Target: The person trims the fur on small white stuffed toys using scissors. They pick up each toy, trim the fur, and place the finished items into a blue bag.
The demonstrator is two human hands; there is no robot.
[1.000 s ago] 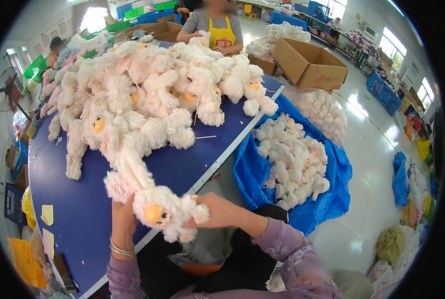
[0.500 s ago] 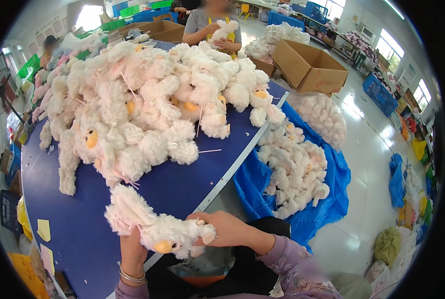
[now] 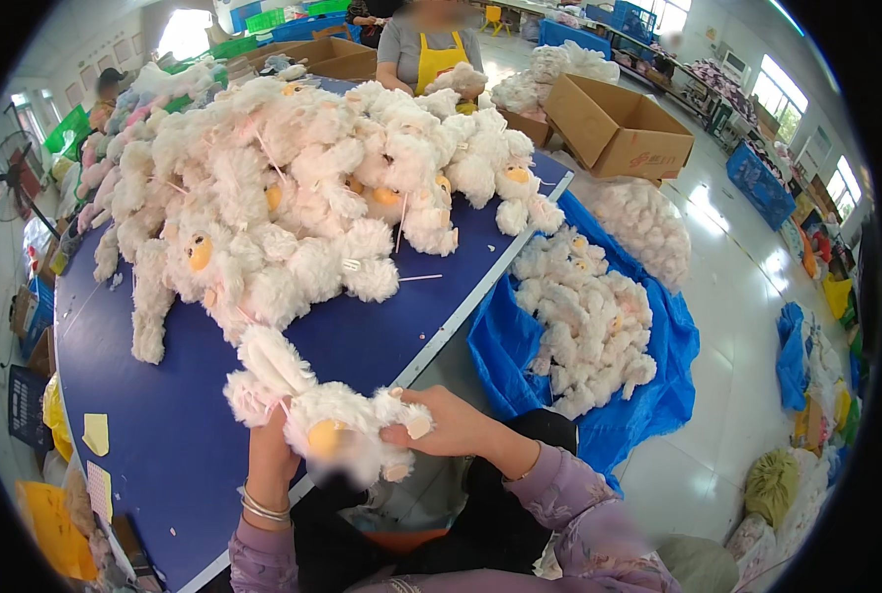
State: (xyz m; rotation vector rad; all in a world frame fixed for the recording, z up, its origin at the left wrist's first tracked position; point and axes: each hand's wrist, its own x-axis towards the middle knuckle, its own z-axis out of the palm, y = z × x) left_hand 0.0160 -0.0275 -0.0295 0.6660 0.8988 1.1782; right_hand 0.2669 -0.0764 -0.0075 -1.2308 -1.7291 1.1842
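A fluffy white plush toy point(image 3: 334, 413) with long ears and a yellow-orange face patch is held over the near edge of the blue table point(image 3: 362, 336). My left hand point(image 3: 275, 442) grips it near the ears, its fingers partly hidden by the fur. On the other side, my right hand point(image 3: 441, 420) is closed on the lower end, by the small beige-tipped feet. Just beyond lies a big heap of similar white plush toys point(image 3: 293, 198), some with thin pale strips hanging from them.
A blue sack point(image 3: 505, 341) full of white plush toys stands on the floor right of the table. Behind it are a clear bag point(image 3: 643, 237) of white pieces and an open cardboard box point(image 3: 619, 128). Across the heap, a person in a yellow apron point(image 3: 441, 59) handles a plush toy.
The view has shifted slightly. The held toy has turned a little, with one ear now pointing up toward the heap. Across the table, the person has lowered their toy.
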